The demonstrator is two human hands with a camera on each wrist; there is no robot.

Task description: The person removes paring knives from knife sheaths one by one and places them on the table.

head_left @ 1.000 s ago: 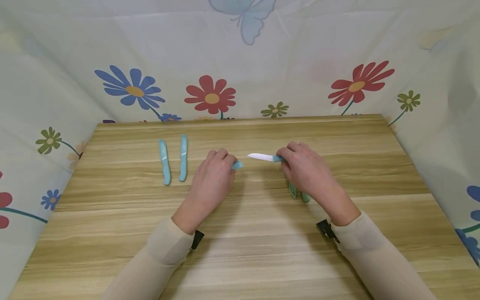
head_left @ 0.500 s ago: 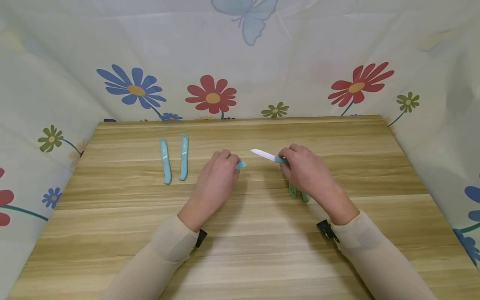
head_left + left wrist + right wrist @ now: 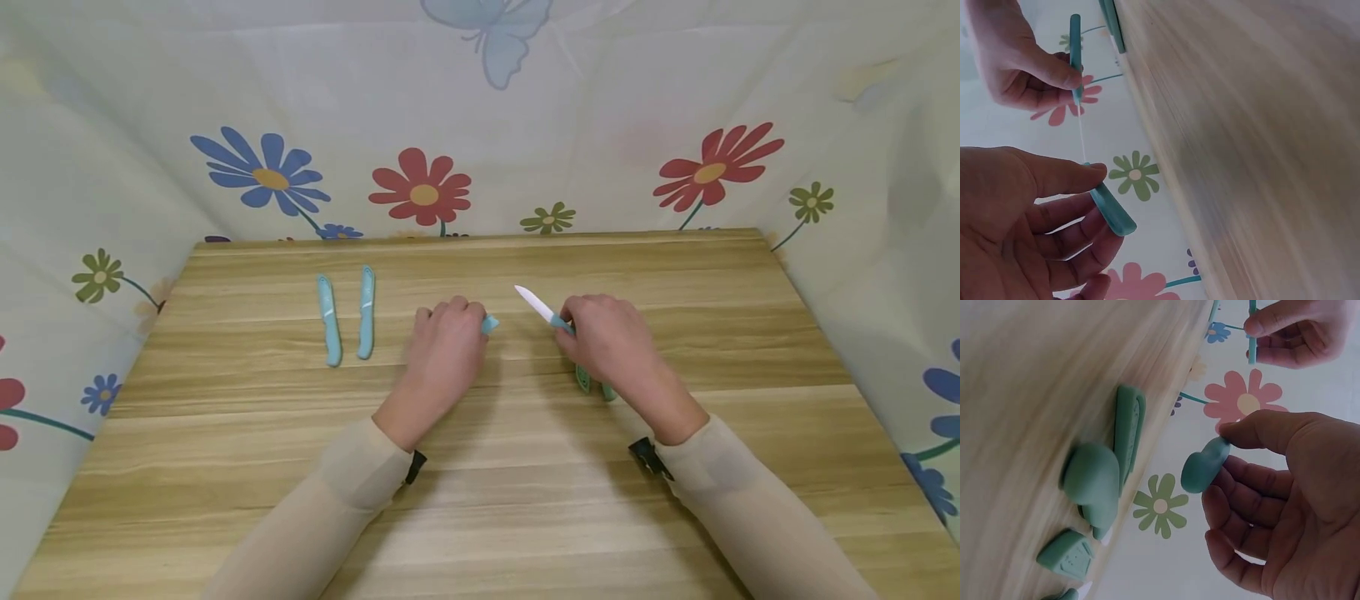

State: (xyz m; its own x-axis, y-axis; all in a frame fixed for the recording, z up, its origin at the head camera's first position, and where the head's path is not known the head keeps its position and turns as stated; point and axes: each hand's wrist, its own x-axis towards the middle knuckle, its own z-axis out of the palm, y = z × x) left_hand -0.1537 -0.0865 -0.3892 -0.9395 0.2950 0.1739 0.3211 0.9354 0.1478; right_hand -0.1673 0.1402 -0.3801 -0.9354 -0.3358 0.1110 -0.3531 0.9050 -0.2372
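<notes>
My left hand [image 3: 447, 346] pinches a light-blue knife sheath [image 3: 490, 323] between thumb and fingers; the left wrist view shows this sheath [image 3: 1113, 212] tilted in the fingertips. In my right hand [image 3: 611, 337] is a paring knife [image 3: 534, 304], gripped by its blue handle [image 3: 1204, 465]. Its white blade is bare and points away and to the left, apart from the sheath in the head view. Both hands are above the table. Below the right hand, partly hidden by it, lie a green sheath [image 3: 582, 379] and a green knife handle [image 3: 608, 391].
Two light-blue sheathed knives [image 3: 328, 321] [image 3: 366, 312] lie side by side on the wooden table [image 3: 495, 500], left of the hands. The right wrist view shows green handles [image 3: 1091, 481] and green sheaths [image 3: 1066, 553] on the tabletop. A flowered cloth [image 3: 600, 125] surrounds the table.
My left hand has moved right with the sheath, nearer the right hand. The knife has turned, its tip swinging from leftward to away and left.
</notes>
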